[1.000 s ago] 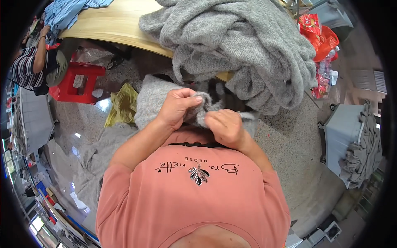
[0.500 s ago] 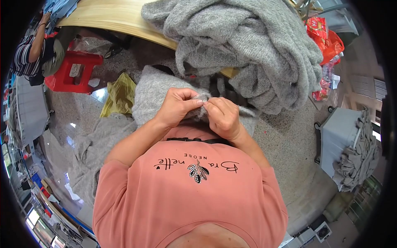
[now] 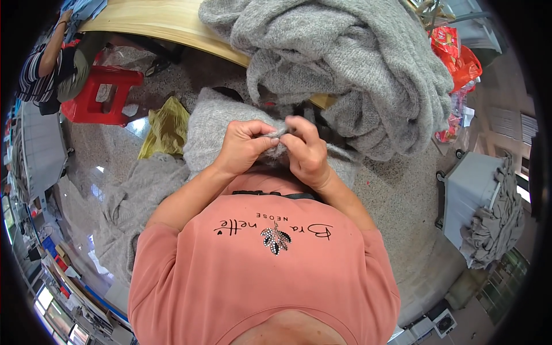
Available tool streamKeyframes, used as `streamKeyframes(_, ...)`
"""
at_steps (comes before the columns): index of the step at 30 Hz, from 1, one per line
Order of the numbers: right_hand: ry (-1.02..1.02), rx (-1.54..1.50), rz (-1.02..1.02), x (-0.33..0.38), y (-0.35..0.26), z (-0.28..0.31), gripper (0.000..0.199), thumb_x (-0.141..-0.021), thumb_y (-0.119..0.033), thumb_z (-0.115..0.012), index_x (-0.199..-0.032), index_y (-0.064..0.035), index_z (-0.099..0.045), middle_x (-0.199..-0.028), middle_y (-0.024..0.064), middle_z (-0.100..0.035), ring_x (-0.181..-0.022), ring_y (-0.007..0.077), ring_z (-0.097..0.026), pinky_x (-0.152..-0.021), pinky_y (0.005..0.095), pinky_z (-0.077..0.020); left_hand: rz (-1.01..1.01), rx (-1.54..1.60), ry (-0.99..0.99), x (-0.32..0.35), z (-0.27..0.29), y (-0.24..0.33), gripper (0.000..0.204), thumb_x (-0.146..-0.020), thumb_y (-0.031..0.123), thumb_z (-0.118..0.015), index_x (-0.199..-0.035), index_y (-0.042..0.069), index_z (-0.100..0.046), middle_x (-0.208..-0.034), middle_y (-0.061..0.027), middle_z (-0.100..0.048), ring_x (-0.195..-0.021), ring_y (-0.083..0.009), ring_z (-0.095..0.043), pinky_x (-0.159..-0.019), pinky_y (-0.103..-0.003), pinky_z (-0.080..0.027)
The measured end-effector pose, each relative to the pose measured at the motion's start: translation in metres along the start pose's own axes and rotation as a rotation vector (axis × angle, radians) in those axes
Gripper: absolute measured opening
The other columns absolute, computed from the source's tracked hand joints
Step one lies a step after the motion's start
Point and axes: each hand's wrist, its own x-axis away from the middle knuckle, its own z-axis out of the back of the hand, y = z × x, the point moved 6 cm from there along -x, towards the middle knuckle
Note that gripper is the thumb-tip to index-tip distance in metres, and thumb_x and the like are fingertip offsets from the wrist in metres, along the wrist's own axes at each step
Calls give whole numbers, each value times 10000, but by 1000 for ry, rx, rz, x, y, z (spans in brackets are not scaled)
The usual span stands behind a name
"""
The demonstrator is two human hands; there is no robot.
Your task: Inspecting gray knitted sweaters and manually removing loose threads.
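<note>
Across my lap lies a fuzzy grey knit garment (image 3: 210,129). My left hand (image 3: 246,146) is closed on it, thumb and forefinger pinching a small gathered bit of the knit. Right beside it, my right hand (image 3: 306,154) pinches the same bit with thumb and a finger, its forefinger raised and slightly blurred. The fingertips of both hands almost meet. Whether a small tool or a thread is between them is too small to make out.
Ahead, a large heap of grey knit (image 3: 351,69) covers part of a wooden table (image 3: 172,26). A yellow plastic bag (image 3: 167,127), more grey knit (image 3: 141,207) and a red stool (image 3: 106,95) are at left, near another person (image 3: 43,72). A cloth-laden bin (image 3: 468,198) stands right.
My right forefinger has lifted away from the pinched knit, and the right hand has turned slightly. My left hand stays nearly in place. The view has shifted a little.
</note>
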Motion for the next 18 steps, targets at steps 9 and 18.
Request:
streamKeyframes(9, -245, -335, -391, 6, 22, -13, 229, -699, 21, -532, -925, -5, -507, -819, 171, -569, -715, 348, -576, -607, 376, -459, -146, -197, 14, 1, 2, 6, 68, -741, -39, -608, -794, -5, -635, -617, 37, -532, -504, -7, -408, -423, -166, -299)
streamKeyframes(18, -309, -246, -436, 12, 28, -21, 115, -707, -19, -537, -821, -25, -526, -724, 157, -557, -641, 357, -550, -526, 402, -428, -383, -535, 117, 6, 2, 11, 105, -696, -64, -592, -768, 2, -631, -674, -39, -602, -601, -78, -537, -528, -219, -425)
